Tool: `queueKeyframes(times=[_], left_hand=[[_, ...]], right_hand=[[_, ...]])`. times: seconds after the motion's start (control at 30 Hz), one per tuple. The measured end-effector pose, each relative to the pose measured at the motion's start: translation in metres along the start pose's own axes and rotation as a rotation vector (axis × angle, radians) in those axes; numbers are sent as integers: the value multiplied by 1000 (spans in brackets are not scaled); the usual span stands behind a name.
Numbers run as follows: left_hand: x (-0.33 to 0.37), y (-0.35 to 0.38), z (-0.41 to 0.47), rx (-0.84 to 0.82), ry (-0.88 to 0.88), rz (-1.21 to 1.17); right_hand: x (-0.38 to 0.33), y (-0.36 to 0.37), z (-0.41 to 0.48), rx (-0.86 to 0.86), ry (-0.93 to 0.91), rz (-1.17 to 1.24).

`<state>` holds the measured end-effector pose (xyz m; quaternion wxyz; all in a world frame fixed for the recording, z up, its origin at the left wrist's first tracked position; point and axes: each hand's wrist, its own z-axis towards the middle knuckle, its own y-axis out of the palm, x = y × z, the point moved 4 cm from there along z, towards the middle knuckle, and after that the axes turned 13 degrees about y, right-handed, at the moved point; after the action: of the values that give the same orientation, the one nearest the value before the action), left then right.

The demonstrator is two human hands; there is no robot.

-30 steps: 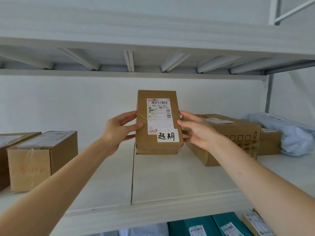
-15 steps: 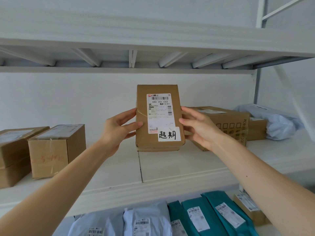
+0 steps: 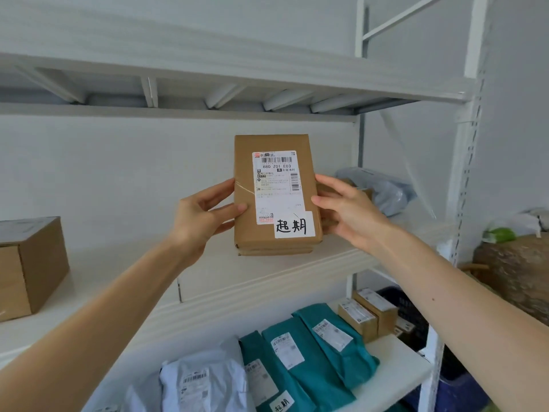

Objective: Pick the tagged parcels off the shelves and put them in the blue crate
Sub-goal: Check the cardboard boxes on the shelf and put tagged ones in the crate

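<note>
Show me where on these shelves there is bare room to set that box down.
Roomiest: the middle shelf between the brown box at left and the held parcel. Right of the parcel a grey bag sits at the shelf end. The lower shelf is crowded with white bags, teal bags and small boxes; only its front right corner is bare.

The shipping label (image 3: 277, 179) on the cardboard box (image 3: 245, 233) reads "680 Z01 E03". A white tag (image 3: 294, 225) at the box's lower right corner says "超期". A second tag (image 3: 282, 407), on a teal bag (image 3: 300, 401) below the box, says the same.
</note>
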<state>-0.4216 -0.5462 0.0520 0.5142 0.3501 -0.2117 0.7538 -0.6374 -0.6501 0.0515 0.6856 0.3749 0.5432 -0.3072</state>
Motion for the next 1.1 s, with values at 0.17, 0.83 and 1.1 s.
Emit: queueKeyframes(times=[0.17, 0.83, 1.1], left_hand=[[-5, 68, 3, -65, -1, -57], [-105, 463, -85, -380, -263, -307], [-177, 551, -126, -428, -413, -332]], right_hand=[[-14, -60, -33, 96, -6, -11], [7, -438, -191, 555, 174, -71], [74, -539, -201, 608, 308, -39]])
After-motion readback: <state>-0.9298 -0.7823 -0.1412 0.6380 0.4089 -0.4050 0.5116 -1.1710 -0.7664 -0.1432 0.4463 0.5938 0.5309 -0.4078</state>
